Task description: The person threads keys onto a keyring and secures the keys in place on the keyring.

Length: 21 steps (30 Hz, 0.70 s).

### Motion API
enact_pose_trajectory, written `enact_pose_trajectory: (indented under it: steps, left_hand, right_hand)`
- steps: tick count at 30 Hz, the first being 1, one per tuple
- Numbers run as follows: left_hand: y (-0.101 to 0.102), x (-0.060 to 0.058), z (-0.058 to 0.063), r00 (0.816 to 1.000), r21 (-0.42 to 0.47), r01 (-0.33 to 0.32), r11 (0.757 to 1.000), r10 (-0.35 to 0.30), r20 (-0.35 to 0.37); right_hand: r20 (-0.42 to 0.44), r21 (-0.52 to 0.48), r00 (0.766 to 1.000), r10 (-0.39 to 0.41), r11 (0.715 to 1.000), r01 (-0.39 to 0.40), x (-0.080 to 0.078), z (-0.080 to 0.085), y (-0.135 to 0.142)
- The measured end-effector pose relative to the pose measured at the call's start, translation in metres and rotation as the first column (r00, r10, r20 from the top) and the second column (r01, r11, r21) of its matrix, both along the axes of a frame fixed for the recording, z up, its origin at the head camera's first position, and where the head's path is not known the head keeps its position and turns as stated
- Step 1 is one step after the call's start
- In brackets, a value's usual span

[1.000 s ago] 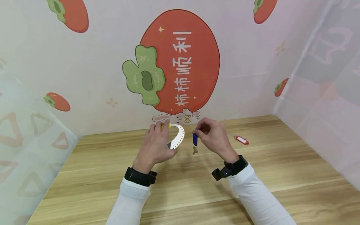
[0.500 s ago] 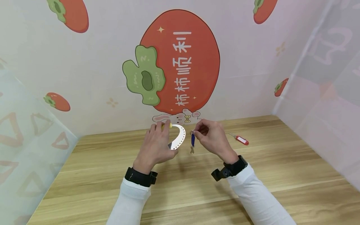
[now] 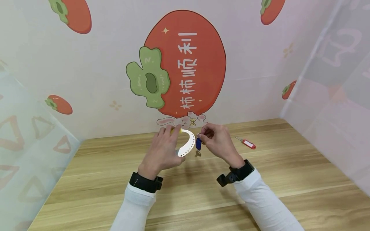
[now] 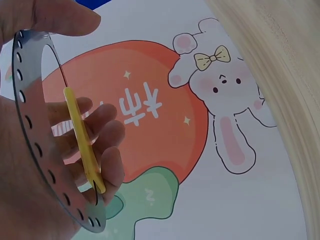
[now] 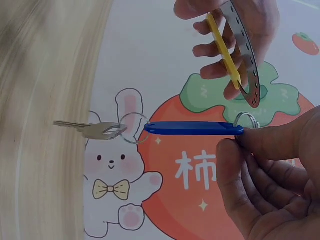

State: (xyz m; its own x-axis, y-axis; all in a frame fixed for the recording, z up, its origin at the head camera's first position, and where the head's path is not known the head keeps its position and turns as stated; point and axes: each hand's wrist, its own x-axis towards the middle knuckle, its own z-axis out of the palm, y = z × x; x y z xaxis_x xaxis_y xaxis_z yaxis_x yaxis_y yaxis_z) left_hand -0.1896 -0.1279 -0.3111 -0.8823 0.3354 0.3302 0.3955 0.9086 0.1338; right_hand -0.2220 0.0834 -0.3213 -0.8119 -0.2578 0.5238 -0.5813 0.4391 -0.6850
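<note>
A curved, D-shaped metal plate with a row of small holes along its edge is held in my left hand. Fingers of that hand curl by its yellow bar, while the thumb lies at one end of the plate. Just to the right, my right hand pinches the small ring at the top of a blue key tag between thumb and index finger. From the tag's other end a key hangs on a split ring. Tag and plate are close but apart in the right wrist view.
A red key tag with a key lies on the wooden table, right of my right hand. Behind the table stands a wall printed with persimmons and a rabbit. Side panels rise at left and right.
My left hand has shifted slightly right with the metal plate, closer to the blue key tag. The tag has swung and twisted, moving slightly left. The red tag has not moved.
</note>
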Motion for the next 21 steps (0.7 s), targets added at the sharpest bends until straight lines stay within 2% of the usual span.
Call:
enact_pose_trajectory:
  steps: [8,21]
  left_hand:
    - [0.0028,0.0009,-0.0001,1.000,-0.030,0.003,1.000,-0.003,0.005]
    - [0.0050,-0.0004,-0.0011,1.000,-0.048,0.010,0.999,-0.010,0.000]
  right_hand:
    - [0.098,0.010,0.995,0.021,1.000,-0.022,0.0009,0.0007,-0.0008]
    - [0.103,0.027,0.994,0.048,0.998,-0.051,0.0021,0.0002,-0.0007]
